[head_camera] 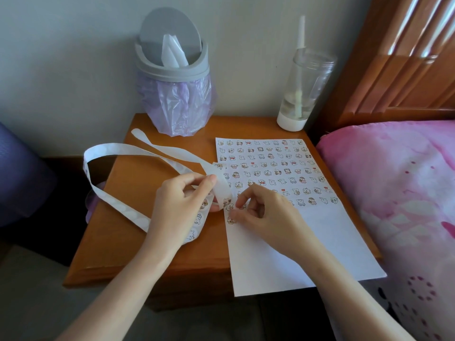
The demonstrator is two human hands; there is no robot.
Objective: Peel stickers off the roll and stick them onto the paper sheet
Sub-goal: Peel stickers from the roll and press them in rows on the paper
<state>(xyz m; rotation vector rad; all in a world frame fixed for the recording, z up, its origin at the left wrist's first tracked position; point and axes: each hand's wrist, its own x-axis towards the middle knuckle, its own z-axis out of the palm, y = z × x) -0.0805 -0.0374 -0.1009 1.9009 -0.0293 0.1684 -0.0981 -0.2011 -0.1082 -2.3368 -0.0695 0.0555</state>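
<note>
Near the middle of the bedside table (138, 173), at the left edge of the paper sheet (307, 242), the left hand (182, 205) pinched the sticker strip (115, 200) between thumb and fingers, and its palm hid a stretch of it. The right hand (266, 212) had thumb and forefinger curled in at one sticker (227, 204) on the strip's bend. Whether they gripped it was too small to tell.

The sheet's near edge overhung the table's front edge. One strip looped out past the left edge and back toward the far edge. Most of it was bare white backing, with cartoon animals only on the part beside the left hand.

One sheet carried rows of tiny stickers (270, 173) across its far half, too small to count; its near half was blank. One grey-lidded bin (172, 70) stood at the far edge and one clear bottle (302, 87) at the far right corner.
</note>
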